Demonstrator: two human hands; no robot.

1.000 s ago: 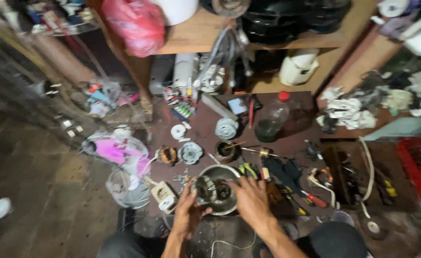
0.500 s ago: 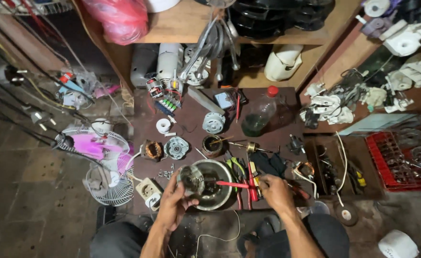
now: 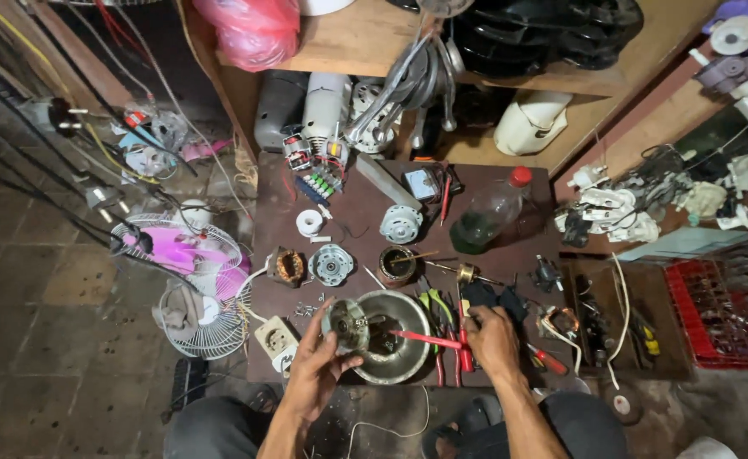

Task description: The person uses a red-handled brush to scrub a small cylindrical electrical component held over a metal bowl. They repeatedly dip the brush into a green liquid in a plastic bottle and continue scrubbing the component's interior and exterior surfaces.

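My left hand (image 3: 321,371) holds a small round motor part (image 3: 346,325) up over the left rim of a metal bowl (image 3: 401,361) on the low brown table (image 3: 357,212). My right hand (image 3: 491,340) grips a red-handled tool (image 3: 429,340) that points left across the bowl toward the motor part. Around the bowl lie a copper-wound stator (image 3: 288,267), a silver motor cover (image 3: 332,263), a small tin (image 3: 397,265) and pliers with green and red handles (image 3: 439,311).
A plastic bottle with a red cap (image 3: 493,214) lies at the table's back. A small fan with pink blades (image 3: 189,255) and a wire guard (image 3: 200,319) sit on the floor at the left. A white socket block (image 3: 276,338), a red crate (image 3: 714,313) and cluttered wooden shelves surround the table.
My left hand lifted the motor part off the bowl toward its left rim. My right hand moved right and took up the red-handled tool. The camera view tilted back.
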